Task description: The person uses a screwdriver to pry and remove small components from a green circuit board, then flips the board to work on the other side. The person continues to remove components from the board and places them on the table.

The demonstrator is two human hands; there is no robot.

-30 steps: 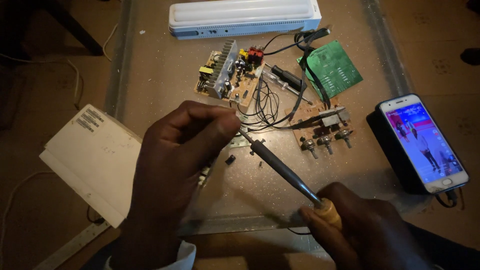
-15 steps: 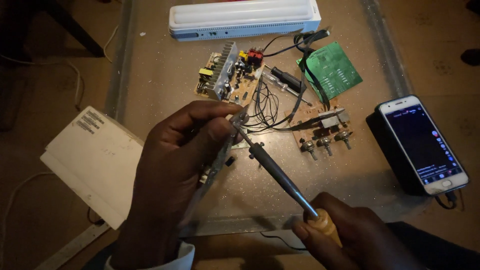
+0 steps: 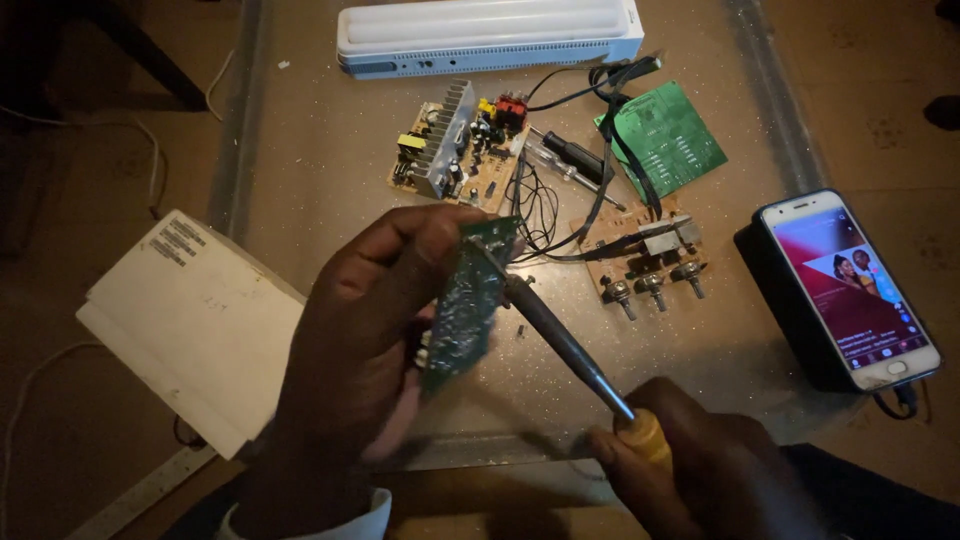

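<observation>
Left hand (image 3: 360, 350) in pinching grip on a small green circuit board (image 3: 465, 300), held upright above the worktop (image 3: 320, 150). Right hand (image 3: 700, 465), at 5 o'clock, grip closed round a yellow-handled soldering iron (image 3: 570, 350), tip touching the board's upper edge. Phone (image 3: 850, 290) at 3 o'clock.

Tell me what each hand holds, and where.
Left hand holds small green circuit board by its edges; right hand holds soldering iron by yellow handle.

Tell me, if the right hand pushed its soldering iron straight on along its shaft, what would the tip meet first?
Most likely the small green circuit board held upright in the left hand; the soldering iron in the right hand already appears to touch it.
</observation>
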